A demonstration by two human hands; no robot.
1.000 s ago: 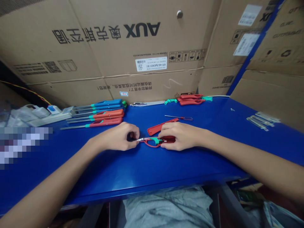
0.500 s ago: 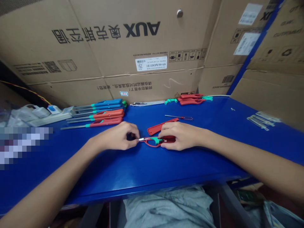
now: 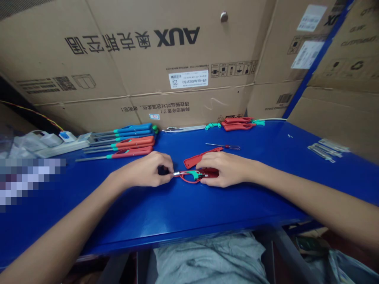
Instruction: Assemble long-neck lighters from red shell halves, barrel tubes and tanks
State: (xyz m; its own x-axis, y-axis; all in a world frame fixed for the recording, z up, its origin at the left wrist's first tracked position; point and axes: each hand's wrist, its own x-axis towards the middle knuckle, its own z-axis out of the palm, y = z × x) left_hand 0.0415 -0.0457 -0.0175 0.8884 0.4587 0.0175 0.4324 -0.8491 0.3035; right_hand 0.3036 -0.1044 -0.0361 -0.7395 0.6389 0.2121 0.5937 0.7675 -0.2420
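Between my hands lies an opened red lighter (image 3: pixel 191 181), the long-nosed kind, with a green trigger and inner parts showing. My left hand (image 3: pixel 156 169) pinches the metal piece at its left end. Around the red handle half at the right, my right hand (image 3: pixel 220 169) is closed, covering part of it. Just behind my right fingers rests the loose other half, a red handle cover (image 3: pixel 194 160). Farther back is a small screwdriver (image 3: pixel 227 146) with a thin shaft.
Finished-looking lighters (image 3: pixel 133 141), blue and red, are stacked at the back left beside a power strip (image 3: pixel 63 146). Red handles (image 3: pixel 238 124), green caps (image 3: pixel 213 126) and metal rods line the back. Clear strips (image 3: pixel 321 152) lie right. Cardboard (image 3: pixel 142 79) walls the blue table (image 3: pixel 189 217).
My right fingers have shifted slightly to the left on the red handle. My left hand keeps its pinch in the same place.
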